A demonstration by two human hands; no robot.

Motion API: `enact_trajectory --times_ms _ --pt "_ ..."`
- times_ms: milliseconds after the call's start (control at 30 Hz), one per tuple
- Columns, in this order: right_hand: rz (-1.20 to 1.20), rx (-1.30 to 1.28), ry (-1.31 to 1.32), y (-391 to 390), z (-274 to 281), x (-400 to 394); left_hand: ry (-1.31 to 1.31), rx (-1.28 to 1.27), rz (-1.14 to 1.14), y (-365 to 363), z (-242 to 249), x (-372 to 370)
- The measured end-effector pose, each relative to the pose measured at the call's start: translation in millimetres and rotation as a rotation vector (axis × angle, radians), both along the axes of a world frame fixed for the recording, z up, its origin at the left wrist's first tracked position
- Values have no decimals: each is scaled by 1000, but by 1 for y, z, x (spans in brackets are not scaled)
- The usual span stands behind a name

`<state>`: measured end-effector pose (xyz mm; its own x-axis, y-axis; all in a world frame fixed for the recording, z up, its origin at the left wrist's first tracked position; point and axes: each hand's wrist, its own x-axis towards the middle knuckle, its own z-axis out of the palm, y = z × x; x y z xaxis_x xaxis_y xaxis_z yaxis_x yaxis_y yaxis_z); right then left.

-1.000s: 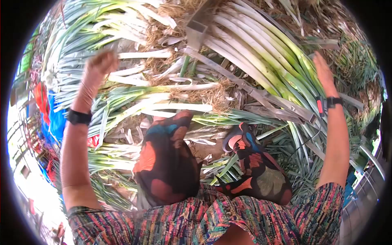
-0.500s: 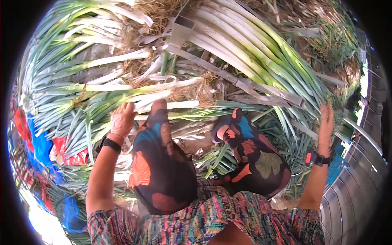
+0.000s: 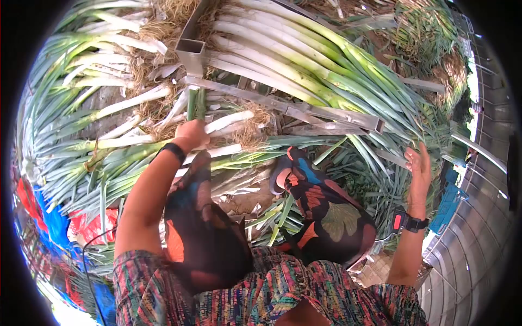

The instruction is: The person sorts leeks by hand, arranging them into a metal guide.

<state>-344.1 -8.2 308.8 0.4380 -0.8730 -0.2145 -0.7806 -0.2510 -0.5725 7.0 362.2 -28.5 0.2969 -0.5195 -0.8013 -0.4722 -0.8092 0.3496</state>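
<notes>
My left hand (image 3: 191, 134) is curled closed at the lower end of two narrow green strips (image 3: 197, 103), which hang by the corner of a metal frame (image 3: 261, 98). Its fingertips are turned away, so what they grip is hidden. Loose leeks (image 3: 125, 106) with rooted white ends lie beside this hand. In the metal frame rests a thick bundle of leeks (image 3: 293, 60), white ends to the left and green leaves to the right. My right hand (image 3: 417, 167), open with fingers apart, hovers by the bundle's leaf ends and holds nothing.
My bent knees (image 3: 337, 212) are close below the frame. More leeks and leaves pile up on the left, near red and blue plastic (image 3: 51, 209). A blue crate (image 3: 448, 204) and a ribbed grey sheet (image 3: 462, 261) border the right side.
My left hand has moved up and right from above my knee to the green strips, and its fingers have curled. My right hand stays open near the leaf ends. The view has shifted slightly.
</notes>
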Motion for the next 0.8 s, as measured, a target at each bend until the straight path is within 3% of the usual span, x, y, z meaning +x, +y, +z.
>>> enact_trajectory --times_ms 33,100,133,167,233,300,367,500,567,600,633,700,733,767,800 --pt "-21 1 -14 1 1 -8 40 16 -26 -1 46 4" --pt "-52 19 -79 7 5 -17 -80 -322 -111 31 68 7" --pt "-52 23 -105 9 7 -20 -129 -637 -51 57 73 9" --pt "-45 25 -136 10 7 -22 -42 -675 -1 66 110 16" --pt "-29 39 -201 17 6 -25 352 -755 463 89 171 35" --pt "40 50 -245 31 13 -17 240 -655 651 106 248 80" --pt "134 99 -345 56 26 4 -69 -751 687 112 337 113" --pt "444 296 -584 108 52 58 -276 -1124 599 68 526 89" --pt "708 274 -678 149 80 108 -248 -1307 549 47 583 80" --pt "856 165 -793 169 91 136 -251 -1376 513 42 606 73" --pt "956 258 -846 190 115 159 -268 -1425 470 38 626 63" --pt "1092 -44 -1012 223 141 204 -296 -1520 404 34 660 42" --pt "1102 -383 -992 233 168 219 -303 -1557 375 32 672 32" --pt "1095 -483 -1158 238 189 240 -311 -1589 347 28 680 22" --pt "1040 -318 -1102 239 218 226 -309 -1612 321 23 686 12"
